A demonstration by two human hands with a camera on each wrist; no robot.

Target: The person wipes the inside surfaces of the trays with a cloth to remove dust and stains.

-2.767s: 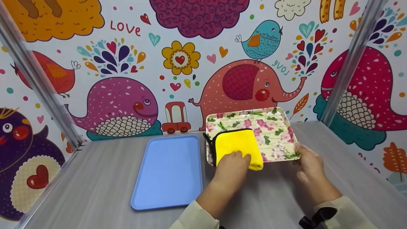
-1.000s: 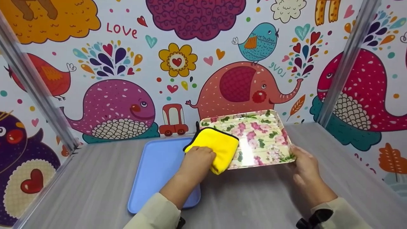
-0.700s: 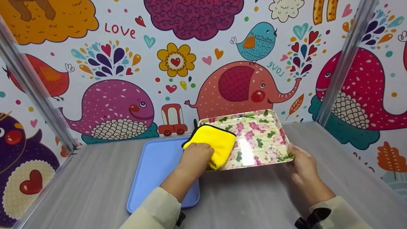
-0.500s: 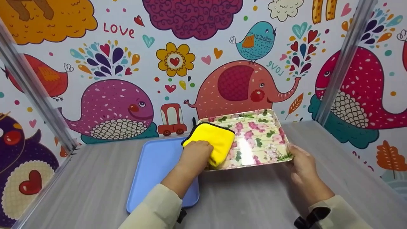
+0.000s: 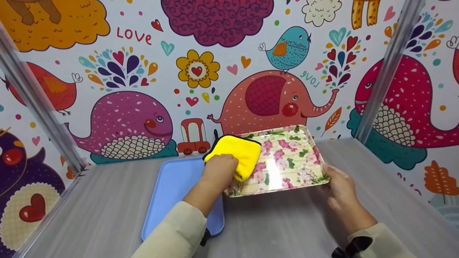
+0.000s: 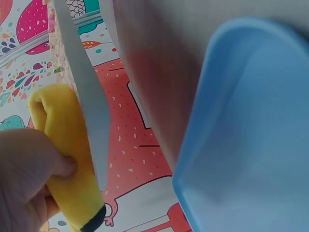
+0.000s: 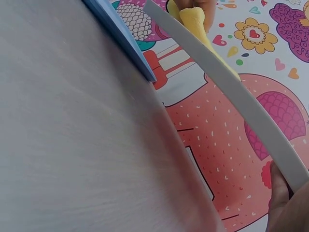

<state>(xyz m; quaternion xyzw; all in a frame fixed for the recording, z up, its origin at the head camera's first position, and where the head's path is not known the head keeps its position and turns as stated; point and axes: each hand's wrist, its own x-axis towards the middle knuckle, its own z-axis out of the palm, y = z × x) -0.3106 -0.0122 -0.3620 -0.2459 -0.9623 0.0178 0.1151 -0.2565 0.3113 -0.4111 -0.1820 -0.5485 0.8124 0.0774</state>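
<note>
My left hand (image 5: 218,173) grips a folded yellow cloth (image 5: 240,152) with black edging and lays it on the left part of a floral tray (image 5: 287,161). In the left wrist view, the thumb presses into the cloth (image 6: 70,140) beside the tray's edge. My right hand (image 5: 342,188) holds the tray by its right end, thumb on top. Held above the table, the tray shows its pale underside (image 7: 241,106) in the right wrist view. The fingers under the tray are mostly hidden.
A blue tray (image 5: 175,182) lies on the grey wooden table (image 5: 272,229), partly beneath my left forearm. Behind the table stands a wall (image 5: 200,21) printed with cartoon animals. Metal posts (image 5: 387,75) rise at both back corners.
Over the whole span, the cloth has slid from the front middle of the floral tray to its left side and turned. In the last second it has moved a little farther back. The right hand keeps its hold.
</note>
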